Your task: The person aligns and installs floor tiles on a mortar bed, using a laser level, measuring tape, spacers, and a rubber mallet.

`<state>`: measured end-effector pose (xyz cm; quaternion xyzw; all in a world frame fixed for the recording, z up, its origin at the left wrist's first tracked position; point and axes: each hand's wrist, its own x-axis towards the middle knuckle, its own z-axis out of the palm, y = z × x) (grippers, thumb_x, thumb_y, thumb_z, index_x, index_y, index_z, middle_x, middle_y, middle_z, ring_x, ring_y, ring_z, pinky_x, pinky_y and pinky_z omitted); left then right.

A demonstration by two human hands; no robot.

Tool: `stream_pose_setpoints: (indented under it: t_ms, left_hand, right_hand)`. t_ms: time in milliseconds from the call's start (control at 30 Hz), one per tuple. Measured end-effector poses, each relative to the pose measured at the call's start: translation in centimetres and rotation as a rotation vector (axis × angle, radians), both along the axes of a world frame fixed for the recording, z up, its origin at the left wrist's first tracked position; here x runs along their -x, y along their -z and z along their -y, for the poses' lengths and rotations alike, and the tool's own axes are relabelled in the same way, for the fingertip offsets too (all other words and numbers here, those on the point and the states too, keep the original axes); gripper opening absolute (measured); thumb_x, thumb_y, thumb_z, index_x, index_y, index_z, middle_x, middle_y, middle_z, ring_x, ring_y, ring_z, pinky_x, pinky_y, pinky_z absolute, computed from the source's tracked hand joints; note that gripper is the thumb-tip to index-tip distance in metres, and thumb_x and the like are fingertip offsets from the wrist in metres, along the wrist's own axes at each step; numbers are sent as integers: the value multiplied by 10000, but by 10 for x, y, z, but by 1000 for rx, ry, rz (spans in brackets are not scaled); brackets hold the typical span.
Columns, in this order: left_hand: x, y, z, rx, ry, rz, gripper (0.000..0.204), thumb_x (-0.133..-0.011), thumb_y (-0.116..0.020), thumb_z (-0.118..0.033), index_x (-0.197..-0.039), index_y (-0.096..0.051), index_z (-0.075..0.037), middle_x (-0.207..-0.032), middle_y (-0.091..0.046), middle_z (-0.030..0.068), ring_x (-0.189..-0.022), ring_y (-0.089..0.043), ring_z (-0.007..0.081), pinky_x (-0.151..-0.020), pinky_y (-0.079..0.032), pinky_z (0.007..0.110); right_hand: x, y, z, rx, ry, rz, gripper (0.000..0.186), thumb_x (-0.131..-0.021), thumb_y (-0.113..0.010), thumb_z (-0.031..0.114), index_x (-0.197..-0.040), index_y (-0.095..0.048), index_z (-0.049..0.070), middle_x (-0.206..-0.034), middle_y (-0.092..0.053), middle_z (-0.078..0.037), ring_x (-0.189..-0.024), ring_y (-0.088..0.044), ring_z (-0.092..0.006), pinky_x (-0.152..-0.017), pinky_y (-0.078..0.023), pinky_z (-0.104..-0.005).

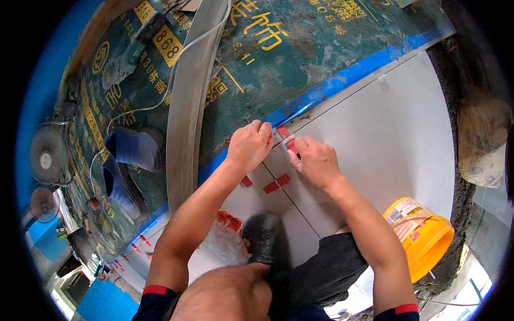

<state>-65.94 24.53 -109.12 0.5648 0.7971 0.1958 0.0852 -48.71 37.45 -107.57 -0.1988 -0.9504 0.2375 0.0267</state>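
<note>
Large pale floor tiles (332, 182) meet at thin dark joints below my hands. At the tile edge beside the blue tape, a red tile-leveling wedge (282, 131) sits with a white clip (288, 140) across it. My right hand (317, 162) is closed, its thumb and fingers pinching the near end of that wedge. Just left of it, my left hand (250, 143) is closed with fingertips together; a bit of red shows by them, but what they hold is hidden. Nearer me, another red wedge (276, 184) lies across a joint, and one more (246, 182) shows beside my left forearm.
A yellow bucket (428, 243) leans at right. A clear plastic bag with red pieces (229, 220) lies by my dark shoe (265, 235). Beyond the tape (337, 80), a long metal straightedge (187, 117), blue shoes (134, 150), a white cable and a fan (48, 155) occupy the green sheet.
</note>
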Motion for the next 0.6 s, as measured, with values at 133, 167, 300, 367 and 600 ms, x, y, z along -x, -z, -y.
stream_pose_setpoints:
  t_ms: [133, 167, 300, 367, 600]
  left_hand:
    - [2, -3, 1, -56, -51, 81, 168, -810, -710, -149, -892, -585, -73, -851, -604, 101, -772, -664, 305, -667, -539, 419]
    - [3, -3, 0, -77, -78, 109, 157, -805, -708, -142, -884, -590, -75, -850, -604, 98, -766, -664, 304, -660, -540, 419]
    - [1, -9, -3, -115, -108, 145, 123, -782, -700, -116, -854, -605, -82, -848, -602, 86, -742, -661, 305, -640, -547, 414]
    - [-5, -10, -3, -106, -79, 140, 128, -775, -703, -120, -850, -604, -89, -842, -597, 82, -737, -655, 305, -635, -545, 414]
    - [-6, -5, 0, -133, -1, 67, 130, -771, -708, -129, -840, -601, -107, -820, -579, 70, -721, -643, 290, -612, -536, 417]
  right_hand:
    - [3, -3, 7, -20, 62, -32, 216, -854, -718, 248, -858, -569, 92, -775, -593, -97, -656, -637, -332, -568, -536, -442]
    - [3, -3, 7, -21, 65, -36, 216, -853, -718, 249, -860, -570, 91, -775, -594, -97, -654, -636, -333, -568, -536, -443]
    - [2, -4, 6, -23, 80, -17, 218, -869, -707, 263, -880, -576, 89, -792, -600, -103, -669, -647, -339, -581, -541, -449]
    - [0, -5, 4, 12, 99, -6, 257, -898, -698, 300, -854, -574, 80, -802, -624, -118, -658, -633, -345, -579, -533, -427]
    - [22, -7, -27, 872, 688, -3, 395, -964, -650, 407, -843, -672, 31, -763, -695, -110, -615, -661, -198, -563, -501, -350]
